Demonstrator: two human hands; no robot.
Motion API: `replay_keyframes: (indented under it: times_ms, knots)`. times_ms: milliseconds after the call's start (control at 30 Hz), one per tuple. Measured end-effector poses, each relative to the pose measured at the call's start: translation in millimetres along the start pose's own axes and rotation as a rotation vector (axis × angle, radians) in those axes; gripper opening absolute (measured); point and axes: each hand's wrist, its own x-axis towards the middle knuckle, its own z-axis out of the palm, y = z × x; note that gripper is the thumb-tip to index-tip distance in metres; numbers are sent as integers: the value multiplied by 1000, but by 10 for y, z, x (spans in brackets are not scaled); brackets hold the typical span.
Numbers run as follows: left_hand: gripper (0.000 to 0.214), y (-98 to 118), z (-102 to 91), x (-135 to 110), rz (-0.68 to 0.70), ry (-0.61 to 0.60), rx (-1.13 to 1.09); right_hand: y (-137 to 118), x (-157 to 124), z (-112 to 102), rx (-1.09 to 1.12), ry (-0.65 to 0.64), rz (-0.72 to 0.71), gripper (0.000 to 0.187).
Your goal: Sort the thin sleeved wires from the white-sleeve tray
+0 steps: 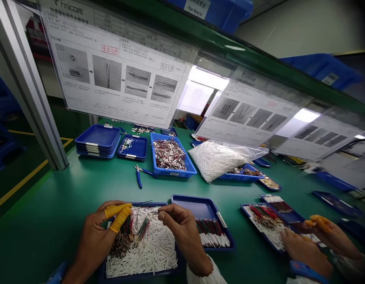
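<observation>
My left hand [104,228], with yellow finger cots on its thumb and a finger, pinches a thin dark wire [143,203] that points right. It is above the left side of a blue tray [141,273] filled with short white tubes [155,252]. Bundles of red, green and black wires [126,236] with brownish ends lie on the tubes beneath this hand. My right hand [182,228] has thumb and forefinger pinched together over the tray's right side; what lies between them is too small to make out.
A second tray [197,201] holds rows of white-sleeved wires [212,232]. Behind are blue-handled cutters [138,175], stacked trays [96,138], a parts bin [190,167] and a bag of white tubes [218,157]. A co-worker's hands [306,248] work at right. Instruction sheets [120,71] hang overhead.
</observation>
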Motion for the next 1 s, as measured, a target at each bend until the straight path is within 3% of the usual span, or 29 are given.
replay_keyframes:
  times_ms: [133,200,333,467,633,800,1000]
  knots:
    - [27,60,-7,8,-65,34,-76,-91,-5,-76,-172,-105,-9,25]
    - [29,76,8,-9,-65,13,-95,-125,-18,16,-155,-65,-21,30]
    - [30,70,50,-49,-24,-18,-72,-133,-24,277,113,59,-10,27]
    - [24,39,90,-77,24,-66,-38,-131,-7,369,212,131,-23,24]
    - [17,28,112,-113,18,-162,62,-165,-12,358,186,117,-58,27]
    - [14,80,93,-132,22,-246,106,-165,-98,417,3,206,-210,32]
    - [15,132,84,-114,-13,-192,80,-176,-84,447,52,136,-219,22]
